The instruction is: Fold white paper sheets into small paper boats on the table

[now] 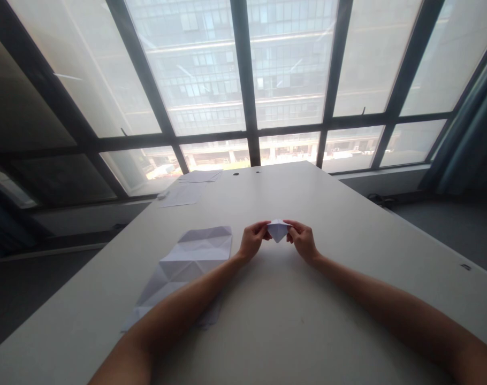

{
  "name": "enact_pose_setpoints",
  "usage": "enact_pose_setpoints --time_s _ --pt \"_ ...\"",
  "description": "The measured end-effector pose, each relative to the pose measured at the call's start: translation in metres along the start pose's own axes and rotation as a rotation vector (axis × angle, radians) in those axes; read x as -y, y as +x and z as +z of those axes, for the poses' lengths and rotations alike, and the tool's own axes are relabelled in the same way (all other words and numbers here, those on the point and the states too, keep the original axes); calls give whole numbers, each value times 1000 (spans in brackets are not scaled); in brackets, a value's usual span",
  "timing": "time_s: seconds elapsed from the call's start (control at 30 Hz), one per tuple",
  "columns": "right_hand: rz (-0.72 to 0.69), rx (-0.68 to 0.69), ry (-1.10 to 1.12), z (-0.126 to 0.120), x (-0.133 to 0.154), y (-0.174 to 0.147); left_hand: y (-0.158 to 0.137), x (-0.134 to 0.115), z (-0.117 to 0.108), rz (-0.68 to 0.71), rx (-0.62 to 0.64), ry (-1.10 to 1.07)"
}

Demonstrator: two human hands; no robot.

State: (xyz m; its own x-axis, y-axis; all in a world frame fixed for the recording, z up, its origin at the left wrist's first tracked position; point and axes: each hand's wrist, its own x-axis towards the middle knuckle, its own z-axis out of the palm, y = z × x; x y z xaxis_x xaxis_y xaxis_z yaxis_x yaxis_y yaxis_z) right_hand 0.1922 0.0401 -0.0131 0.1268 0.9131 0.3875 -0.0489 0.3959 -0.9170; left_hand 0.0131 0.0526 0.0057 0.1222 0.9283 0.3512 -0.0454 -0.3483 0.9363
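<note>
Between my two hands, above the white table (275,321), is a small piece of folded white paper (278,231), pointed at the bottom. My left hand (256,235) pinches its left corner between thumb and fingers. On the opposite corner, my right hand (301,238) has a like pinch. A larger sheet of creased paper (195,267) lies spread on the table to the left, partly hidden under my left forearm.
More white paper sheets (183,193) lie at the table's far left, beside a small white object (162,196) I cannot make out. Two dark round holes (236,174) mark the far end. Tall windows (287,64) stand beyond, and a blue curtain (456,133) hangs at right.
</note>
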Motion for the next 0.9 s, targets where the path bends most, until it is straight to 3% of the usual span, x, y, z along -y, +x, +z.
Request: enact_pose_setpoints --time_s 0.3,0.57,0.9 --pt "-16 25 87 1 3 -2 1 5 -1 -71 102 -176" --pt "-23 118 6 0 -1 -2 0 4 -3 -115 166 -133" --pt "6 201 33 4 4 -5 -2 1 -4 -43 196 -97"
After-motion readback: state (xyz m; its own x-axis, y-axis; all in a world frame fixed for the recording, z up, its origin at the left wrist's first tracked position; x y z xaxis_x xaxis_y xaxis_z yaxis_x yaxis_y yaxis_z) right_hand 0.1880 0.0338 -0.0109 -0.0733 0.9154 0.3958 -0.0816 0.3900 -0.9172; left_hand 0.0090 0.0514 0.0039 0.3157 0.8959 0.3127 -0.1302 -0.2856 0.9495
